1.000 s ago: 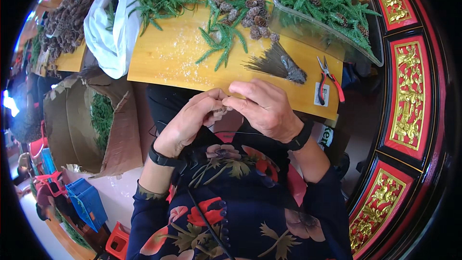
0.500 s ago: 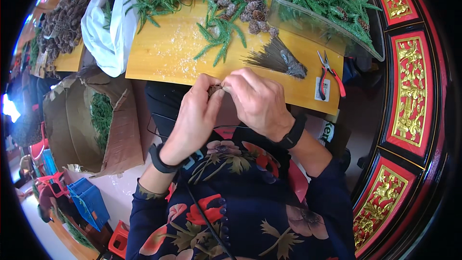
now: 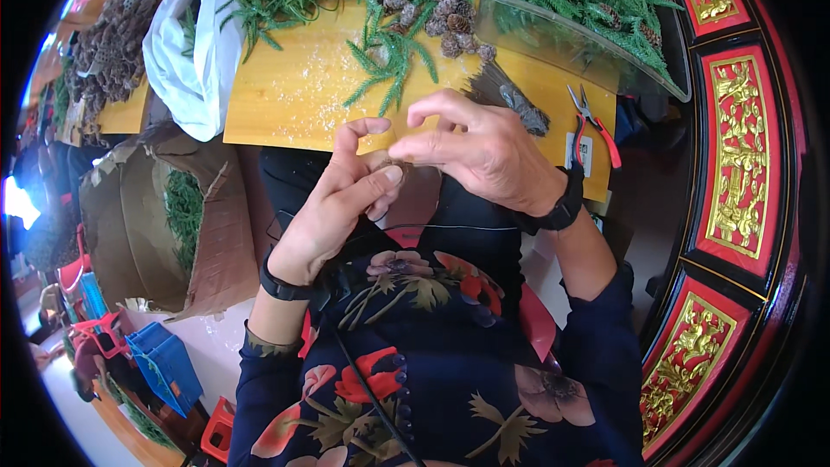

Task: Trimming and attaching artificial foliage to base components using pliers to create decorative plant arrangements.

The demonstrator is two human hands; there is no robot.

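Just off the near edge of the table, my left hand [image 3: 341,195] pinches a small brown pine cone [image 3: 405,170] between thumb and fingers, which cover most of it. My right hand [image 3: 493,156] meets it there, its thumb and a fingertip closed at the cone while another finger arches above. Whatever is in that pinch is too thin or hidden to make out. Beyond the right hand lies a bundle of thin dark wires [image 3: 516,105], partly covered by the hand. Red-handled pliers [image 3: 592,125] lie with their jaws apart to the right.
Green artificial sprigs [image 3: 380,69] and a pile of pine cones [image 3: 451,17] lie on the yellow table [image 3: 290,95]. A clear plastic bin [image 3: 562,52] of greenery stands at the far right. A white bag [image 3: 181,60] hangs at left above a cardboard box [image 3: 130,216].
My right hand has moved slightly right, its upper finger lifting and spreading. My left index finger has risen off the pine cone, while the thumb stays on it.
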